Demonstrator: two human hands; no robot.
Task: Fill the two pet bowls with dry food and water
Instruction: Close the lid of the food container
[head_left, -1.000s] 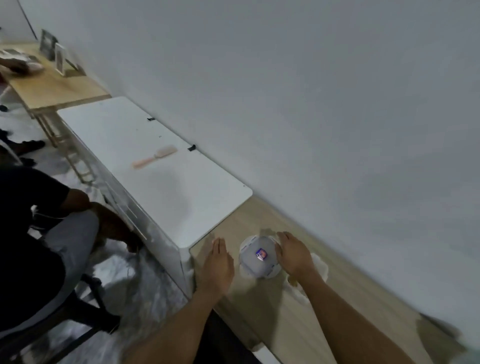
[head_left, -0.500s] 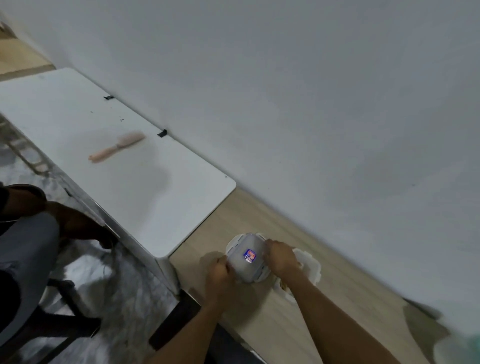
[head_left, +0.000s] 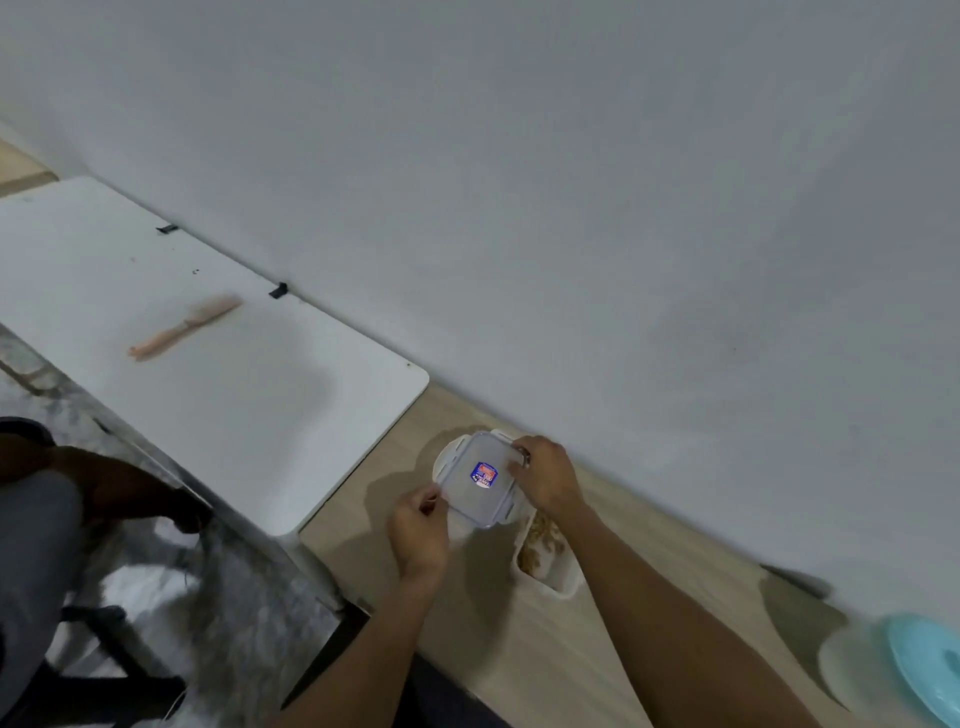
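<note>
A clear plastic food container with a lid, side clips and a red-and-blue sticker is held over a white pet bowl on the wooden table. My left hand pinches its near-left corner. My right hand grips its far-right edge. A second white pet bowl with brown dry food in it lies just right of the first, partly hidden by my right forearm.
A white table adjoins on the left, with a pink brush on it. A light-blue round lid sits at the lower right edge. Another person sits at the left. A grey wall runs close behind the bowls.
My left hand went from resting flat on the table to gripping the container. Both hands have lifted and tilted it above the bowl. The view shifted left.
</note>
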